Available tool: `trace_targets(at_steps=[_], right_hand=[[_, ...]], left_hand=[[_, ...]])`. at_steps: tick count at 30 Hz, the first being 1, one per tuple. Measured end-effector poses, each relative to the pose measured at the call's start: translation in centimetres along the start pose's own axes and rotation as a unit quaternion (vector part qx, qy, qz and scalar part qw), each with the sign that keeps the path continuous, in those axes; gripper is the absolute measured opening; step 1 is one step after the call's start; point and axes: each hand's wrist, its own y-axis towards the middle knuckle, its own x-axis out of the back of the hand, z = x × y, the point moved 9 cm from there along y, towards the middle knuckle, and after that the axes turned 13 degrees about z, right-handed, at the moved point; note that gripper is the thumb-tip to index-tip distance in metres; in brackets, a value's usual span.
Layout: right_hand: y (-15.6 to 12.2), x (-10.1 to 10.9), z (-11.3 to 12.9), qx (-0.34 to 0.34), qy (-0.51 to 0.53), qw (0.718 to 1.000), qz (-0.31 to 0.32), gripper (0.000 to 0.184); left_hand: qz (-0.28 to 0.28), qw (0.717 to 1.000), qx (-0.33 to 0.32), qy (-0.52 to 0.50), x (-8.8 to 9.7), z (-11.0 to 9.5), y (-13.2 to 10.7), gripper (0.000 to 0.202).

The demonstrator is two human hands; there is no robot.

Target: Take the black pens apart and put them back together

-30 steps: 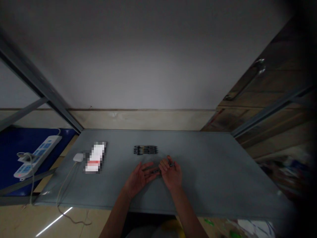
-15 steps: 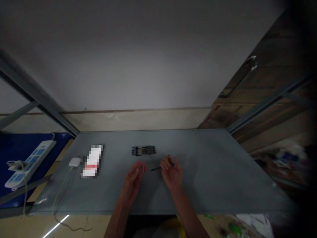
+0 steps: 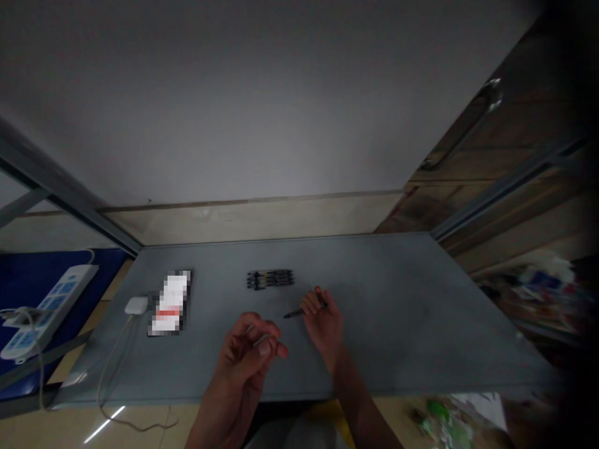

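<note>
My right hand [image 3: 322, 324] rests on the grey table [image 3: 397, 312] with its fingers closed round a thin dark pen [image 3: 294, 313] whose tip points left. My left hand [image 3: 248, 355] is raised nearer to me, fingers pinched on a small light, thin piece that I cannot make out. A little beyond both hands a row of several dark pens [image 3: 270, 279] lies side by side on the table.
A blurred white and red card on a dark rectangle [image 3: 169, 302] lies at the table's left, beside a white charger [image 3: 136, 305] with a cable hanging off the edge. A white power strip [image 3: 42, 308] lies on a blue surface further left. Wooden cupboard doors [image 3: 491, 156] stand at the right.
My left hand has pulled back from the pen towards me and closed into a pinch on a small piece. My right hand has kept the pen in about the same place.
</note>
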Motion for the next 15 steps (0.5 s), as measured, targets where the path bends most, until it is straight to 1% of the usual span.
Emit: trace_targets(at_steps=[4, 8, 12, 15], right_hand=[[0.0, 0.2, 0.1, 0.002, -0.005, 1.000, -0.012, 0.010], [0.0, 0.1, -0.1, 0.000, 0.004, 1.000, -0.005, 0.017], [0.1, 0.0, -0.2, -0.002, 0.006, 1.000, -0.004, 0.020], [0.1, 0.0, 0.0, -0.003, 0.006, 1.000, -0.002, 0.021]], left_hand=[[0.008, 0.999, 0.019, -0.033, -0.1, 0.3, -0.3, 0.025], [0.012, 0.997, 0.047, -0.064, 0.2, 0.8, -0.6, 0.026], [-0.006, 0.995, 0.065, -0.071, 0.4, 1.2, -0.9, 0.030], [-0.016, 0.995, 0.079, -0.058, 0.5, 1.6, -0.6, 0.029]])
